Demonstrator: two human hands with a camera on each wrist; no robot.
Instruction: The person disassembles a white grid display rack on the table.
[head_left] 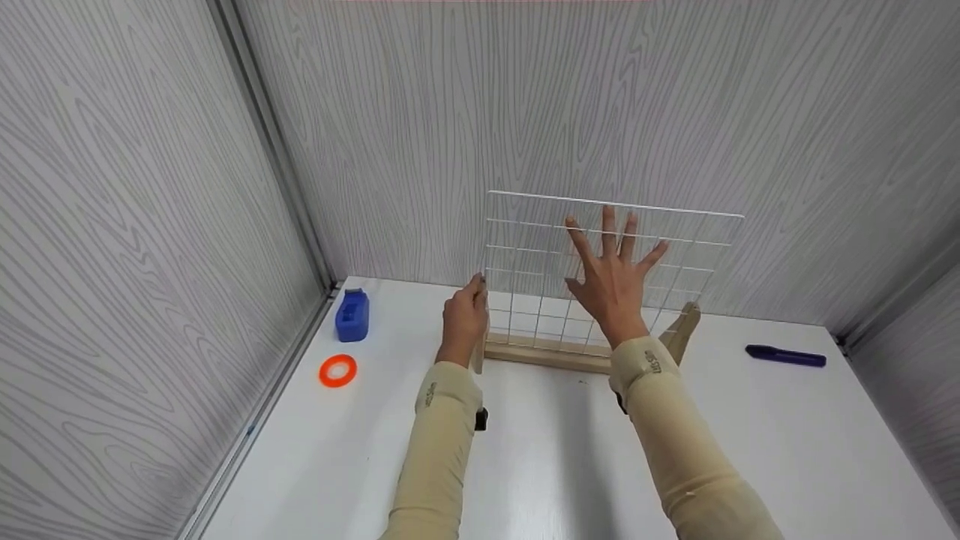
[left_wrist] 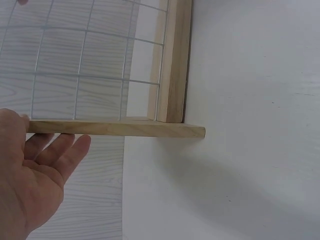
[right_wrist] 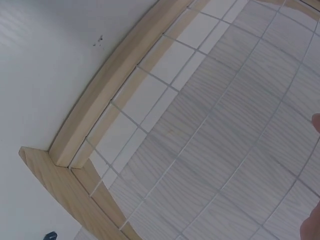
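A white wire grid (head_left: pixel 690 211) stands upright in a wooden frame on the white table. The frame has a base bar (head_left: pixel 551 356) along the bottom and a wooden side piece at each end. My left hand (head_left: pixel 463 322) grips the upper part of the left side piece (left_wrist: pixel 125 128), with fingers beneath it in the left wrist view. My right hand (head_left: pixel 611 285) is spread wide against the grid, its fingertips near the top wires. The right side piece (head_left: pixel 681 334) is partly hidden behind my right sleeve; the right wrist view shows its lower corner meeting the base bar.
At the left of the table (head_left: pixel 405 450) stands a blue tape dispenser (head_left: pixel 352 322), with an orange tape roll (head_left: pixel 325 371) nearer to me. A dark purple utility knife (head_left: pixel 787 356) lies at the right. Wood-patterned walls enclose the back and both sides.
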